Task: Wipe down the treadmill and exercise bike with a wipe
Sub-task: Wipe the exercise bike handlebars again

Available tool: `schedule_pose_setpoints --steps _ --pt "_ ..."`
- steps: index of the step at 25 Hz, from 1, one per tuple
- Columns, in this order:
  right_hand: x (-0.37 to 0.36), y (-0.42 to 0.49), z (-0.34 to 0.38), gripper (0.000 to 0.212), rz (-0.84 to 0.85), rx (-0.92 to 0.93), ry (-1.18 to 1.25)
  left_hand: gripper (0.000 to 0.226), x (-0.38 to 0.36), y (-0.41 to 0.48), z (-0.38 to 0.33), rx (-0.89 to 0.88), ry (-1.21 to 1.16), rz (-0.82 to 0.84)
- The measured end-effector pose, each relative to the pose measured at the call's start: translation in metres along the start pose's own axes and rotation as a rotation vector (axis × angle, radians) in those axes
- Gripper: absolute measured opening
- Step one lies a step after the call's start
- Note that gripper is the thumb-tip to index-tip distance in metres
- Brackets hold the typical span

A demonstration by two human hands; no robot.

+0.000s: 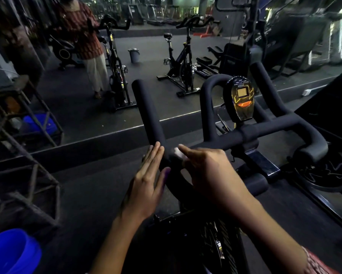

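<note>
A dark floor [91,190] is seen, covered in what looks like rubber matting, though the light is dim. The exercise bike [235,138] is stood on it at the right. A blue bucket [10,252] is set on it at the near left. A metal frame [56,194] is placed just behind the bucket.

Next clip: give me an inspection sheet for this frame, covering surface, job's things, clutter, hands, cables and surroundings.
Surface: dark floor.
Job's things: bike with handlebar and console; white wipe on handlebar's left bend.
Clutter: blue bucket lower left; metal rack at left.
Hands: left hand flat against handlebar's left horn; right hand presses wipe to handlebar, grip blurred.
Cables: thin wire beside console.
Surroundings: mirror ahead, showing reflected bikes and a bin.
</note>
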State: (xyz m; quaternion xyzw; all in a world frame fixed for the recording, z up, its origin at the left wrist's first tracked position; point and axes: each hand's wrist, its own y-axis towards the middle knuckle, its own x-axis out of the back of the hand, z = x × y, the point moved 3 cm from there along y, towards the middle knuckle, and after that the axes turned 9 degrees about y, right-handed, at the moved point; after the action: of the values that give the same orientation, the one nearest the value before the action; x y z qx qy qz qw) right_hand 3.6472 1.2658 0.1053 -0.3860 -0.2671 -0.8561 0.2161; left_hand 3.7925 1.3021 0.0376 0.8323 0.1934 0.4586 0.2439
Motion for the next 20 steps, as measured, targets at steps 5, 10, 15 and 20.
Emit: schedule_pose_setpoints --steps 5,10,15,20 --pt "-0.014 0.023 -0.032 0.066 0.344 0.293 -0.027 0.056 0.003 0.005 -0.009 0.032 0.039 -0.049" --pt "0.039 0.027 -0.081 0.078 0.239 0.196 -0.236 0.056 -0.004 0.017 -0.029 0.042 0.081 0.069" --pt "0.027 0.036 -0.084 0.084 0.346 0.452 -0.169 0.062 -0.011 0.023 -0.039 0.070 0.190 0.094" --pt "0.063 0.021 -0.129 0.090 0.175 0.453 -0.217 0.067 -0.036 0.036 -0.080 0.077 0.118 0.150"
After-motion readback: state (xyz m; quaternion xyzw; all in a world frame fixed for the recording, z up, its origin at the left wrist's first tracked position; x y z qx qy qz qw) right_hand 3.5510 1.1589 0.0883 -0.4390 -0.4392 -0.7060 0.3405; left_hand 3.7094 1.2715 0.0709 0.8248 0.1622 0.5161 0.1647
